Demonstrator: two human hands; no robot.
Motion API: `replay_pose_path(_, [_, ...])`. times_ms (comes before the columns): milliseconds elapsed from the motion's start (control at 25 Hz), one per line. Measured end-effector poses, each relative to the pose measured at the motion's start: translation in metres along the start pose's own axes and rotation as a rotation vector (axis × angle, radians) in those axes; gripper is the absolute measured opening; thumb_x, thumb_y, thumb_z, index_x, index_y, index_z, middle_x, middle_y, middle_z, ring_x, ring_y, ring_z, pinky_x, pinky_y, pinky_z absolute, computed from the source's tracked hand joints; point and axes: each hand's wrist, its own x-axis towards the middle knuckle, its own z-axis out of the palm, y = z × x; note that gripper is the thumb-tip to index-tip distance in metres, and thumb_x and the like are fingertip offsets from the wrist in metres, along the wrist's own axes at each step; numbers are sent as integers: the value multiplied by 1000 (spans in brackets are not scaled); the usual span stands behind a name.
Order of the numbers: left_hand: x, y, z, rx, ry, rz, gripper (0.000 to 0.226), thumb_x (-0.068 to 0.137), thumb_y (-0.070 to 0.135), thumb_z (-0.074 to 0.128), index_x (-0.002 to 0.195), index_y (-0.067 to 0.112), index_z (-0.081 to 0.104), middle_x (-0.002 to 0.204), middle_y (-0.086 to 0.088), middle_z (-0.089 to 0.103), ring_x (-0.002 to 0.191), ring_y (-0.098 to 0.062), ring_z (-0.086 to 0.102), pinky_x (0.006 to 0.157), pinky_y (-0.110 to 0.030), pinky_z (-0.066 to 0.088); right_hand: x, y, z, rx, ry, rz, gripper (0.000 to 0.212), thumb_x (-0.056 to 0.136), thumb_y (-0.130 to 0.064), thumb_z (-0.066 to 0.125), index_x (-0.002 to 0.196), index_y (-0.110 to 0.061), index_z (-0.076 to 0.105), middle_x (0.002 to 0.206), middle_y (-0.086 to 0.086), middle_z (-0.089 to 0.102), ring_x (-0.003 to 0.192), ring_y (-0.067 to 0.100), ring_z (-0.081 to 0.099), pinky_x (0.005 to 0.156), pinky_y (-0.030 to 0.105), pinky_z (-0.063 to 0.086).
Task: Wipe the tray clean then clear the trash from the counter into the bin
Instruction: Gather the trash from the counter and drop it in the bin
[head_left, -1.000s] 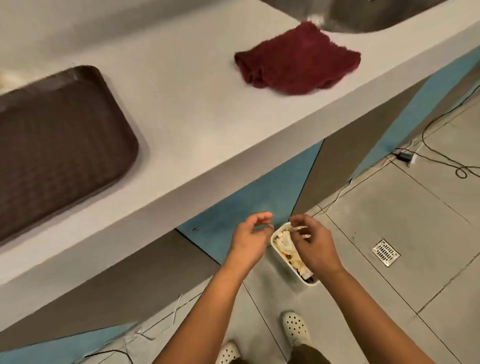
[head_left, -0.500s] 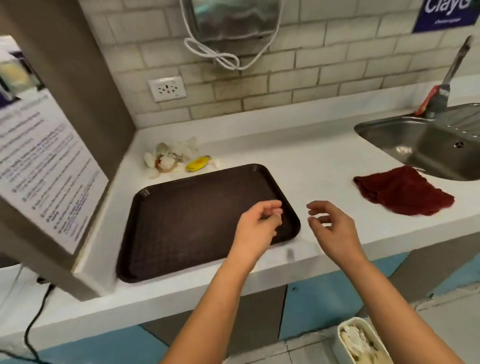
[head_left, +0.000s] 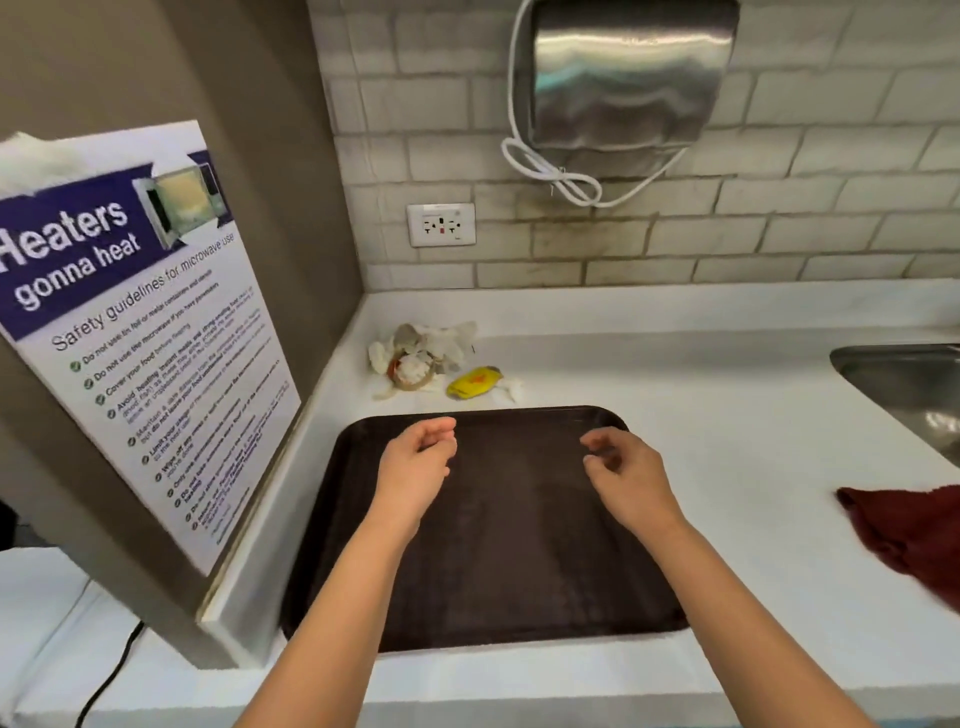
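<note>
A dark brown tray lies flat on the white counter. Both my hands hover above its far half with loosely curled fingers and hold nothing: my left hand on the left, my right hand on the right. Behind the tray, in the counter's back corner, sits a pile of trash: crumpled white paper, a small round cup and a yellow wrapper. A dark red cloth lies on the counter at the right edge. The bin is out of view.
A brown cabinet side with a microwave safety poster stands close on the left. A steel sink is at the right. On the tiled wall hang a socket and a steel dryer with a looped white cord.
My view rose from the floor bin to the counter. Both hands came up from the bin and moved forward over the tray, nearer the trash pile, holding nothing.
</note>
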Motion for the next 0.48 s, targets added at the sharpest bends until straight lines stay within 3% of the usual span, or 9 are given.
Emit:
replay_pose_path(120, [50,-6,3,103,79,-5,21,87,9,55,99,23,64,102,1,64,94,-15,59,85,-27,47,49,4,15,-28,-47,-25,24,85,-3,54,102,-15,65,101,0,61,79,8,54,78,16,39])
replay_pose_path(240, [103,-5,17,364,108,51,25,87,12,55,107,21,65,109,2,63,95,-17,59,80,-21,42,101,11,33,-80,-126,-64,27,88,-1,49,105,-15,65,110,-2,58,85,8,53,75,7,36])
replay_pose_path(360, [148,-7,38,599,21,118,31,88,13,54,118,19,61,120,-4,61,104,-18,58,80,-17,40,147,20,54,-193,-229,-105,31,89,0,46,107,-15,65,120,1,55,99,12,53,85,15,38])
replay_pose_path(480, [192,-18,58,778,-99,123,42,88,14,52,130,19,53,134,-5,53,120,-21,51,96,-23,40,190,31,78,-325,-342,-167,38,88,0,45,118,-17,61,134,3,49,119,20,49,99,22,38])
